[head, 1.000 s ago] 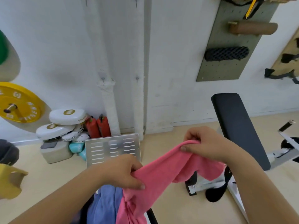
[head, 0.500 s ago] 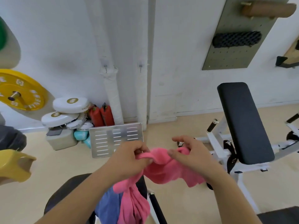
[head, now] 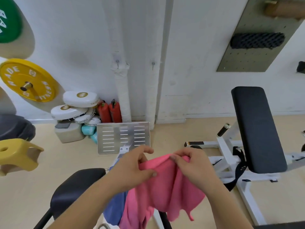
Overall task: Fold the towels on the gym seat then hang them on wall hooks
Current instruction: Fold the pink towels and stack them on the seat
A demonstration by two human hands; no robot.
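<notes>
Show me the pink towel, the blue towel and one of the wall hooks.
pink towel [head: 166, 187], head view, middle of the hanging cloth.
blue towel [head: 115, 209], head view, the strip showing left of the pink one.
wall hook [head: 153, 64], head view, the metal hook itself, right one of two.

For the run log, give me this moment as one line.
step: fold | left hand: grips pink towel edge | right hand: pinches same edge | blue towel: below pink | wall hooks: no towel

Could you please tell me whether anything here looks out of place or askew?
Only small things: the pink towel hangs bunched and uneven from the left hand and right hand, and the white pads by the wall are stacked crookedly.
</notes>
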